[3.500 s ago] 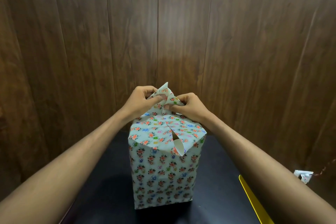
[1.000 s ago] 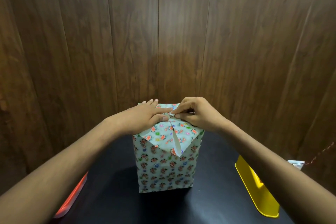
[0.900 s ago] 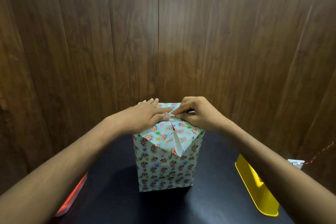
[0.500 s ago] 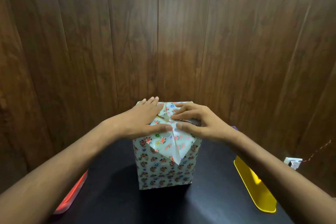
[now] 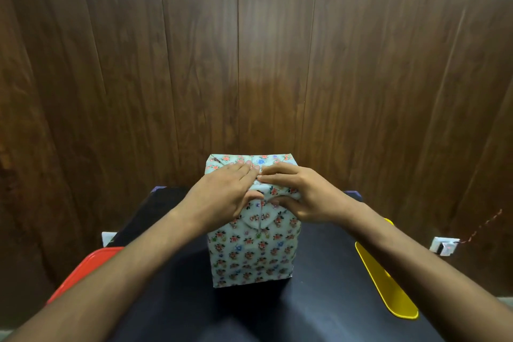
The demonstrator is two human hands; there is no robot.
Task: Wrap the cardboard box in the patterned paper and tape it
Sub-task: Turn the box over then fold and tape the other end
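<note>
both hands – left hand (image 5: 222,197), right hand (image 5: 302,197) – press box (image 5: 251,255) top (upright)

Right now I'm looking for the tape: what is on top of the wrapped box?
Both hands, left hand and right hand, press flat on the folded floral paper atop the box. No tape shows there; whatever lies under the palms is covered.

Black table (image 5: 319,300) fills the foreground, backed by a dark wood-panelled wall (image 5: 249,50). A red tray (image 5: 80,272) pokes in at the left edge, a yellow tray (image 5: 388,291) lies along the right edge, and a small white fitting (image 5: 444,246) sits low on the wall at right.
</note>
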